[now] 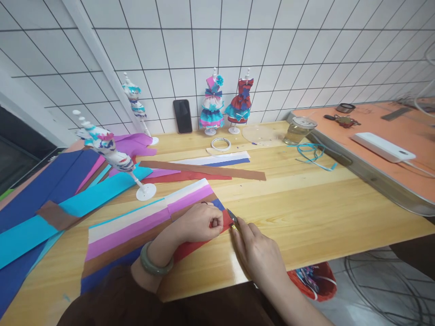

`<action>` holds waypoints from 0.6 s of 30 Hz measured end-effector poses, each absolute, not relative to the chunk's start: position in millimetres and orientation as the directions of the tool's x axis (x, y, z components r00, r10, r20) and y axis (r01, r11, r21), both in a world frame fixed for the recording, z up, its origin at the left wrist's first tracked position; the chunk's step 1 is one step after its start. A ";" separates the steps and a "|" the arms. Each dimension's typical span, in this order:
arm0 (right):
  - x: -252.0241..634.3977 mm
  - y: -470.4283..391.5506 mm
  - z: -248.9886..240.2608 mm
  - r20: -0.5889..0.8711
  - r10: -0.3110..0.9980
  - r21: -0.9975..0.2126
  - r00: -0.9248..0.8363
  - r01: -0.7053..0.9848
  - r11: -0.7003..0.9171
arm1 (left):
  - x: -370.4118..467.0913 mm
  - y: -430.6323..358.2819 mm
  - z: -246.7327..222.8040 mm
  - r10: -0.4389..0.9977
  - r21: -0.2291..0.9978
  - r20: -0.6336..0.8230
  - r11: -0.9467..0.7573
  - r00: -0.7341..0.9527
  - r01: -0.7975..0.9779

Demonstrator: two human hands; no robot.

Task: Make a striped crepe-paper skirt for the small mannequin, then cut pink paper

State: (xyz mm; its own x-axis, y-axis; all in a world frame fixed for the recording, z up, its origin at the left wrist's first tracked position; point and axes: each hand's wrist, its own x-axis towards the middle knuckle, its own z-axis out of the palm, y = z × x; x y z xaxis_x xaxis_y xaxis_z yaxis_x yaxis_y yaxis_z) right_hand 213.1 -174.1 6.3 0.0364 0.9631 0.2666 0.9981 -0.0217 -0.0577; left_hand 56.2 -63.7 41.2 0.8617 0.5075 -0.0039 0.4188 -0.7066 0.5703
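Note:
Striped paper (pixel 136 226) in cream, purple, brown, blue and red bands lies at the table's near edge. My left hand (pixel 204 222), with a green bangle on the wrist, rests on its right part with the fingers curled in; what they may hold is hidden. My right hand (pixel 260 246) grips small scissors (pixel 234 218), whose blades are at the right end of the red band. Behind the paper lie a brown strip (pixel 204 170) and a red strip (pixel 193 176). A long turquoise strip (pixel 102 194) stretches to the left.
Small dressed mannequins (pixel 212 104) and a black phone (pixel 182 116) stand by the tiled wall. A wrapped mannequin (pixel 113 154) leans nearer. White tape roll (pixel 220 144), glass jar (pixel 299 130) and blue cord (pixel 311 153) sit farther back. A red basket (pixel 328 283) is below the table edge.

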 end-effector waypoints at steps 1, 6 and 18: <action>213.4 -174.2 6.1 0.274 0.961 -0.055 0.034 0.998 -0.020 | 56.3 -63.7 41.4 0.507 0.570 -0.002 -0.708 0.862 0.418; 215.7 -175.4 3.3 0.322 0.947 -0.047 0.002 0.999 0.014 | 56.7 -63.9 40.9 0.511 0.569 0.009 -0.710 0.859 0.416; 218.0 -174.9 -3.0 0.378 0.925 0.005 -0.046 0.999 0.047 | 56.7 -64.5 41.3 0.513 0.561 0.004 -0.712 0.858 0.423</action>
State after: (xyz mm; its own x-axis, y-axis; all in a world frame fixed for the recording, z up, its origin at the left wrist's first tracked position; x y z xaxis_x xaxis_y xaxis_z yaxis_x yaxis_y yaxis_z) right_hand 218.0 -174.9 -3.0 -0.0456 0.9246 0.3783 0.9989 0.0472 0.0049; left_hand 56.7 -64.5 41.3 0.8583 0.5132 0.0044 0.4228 -0.7118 0.5609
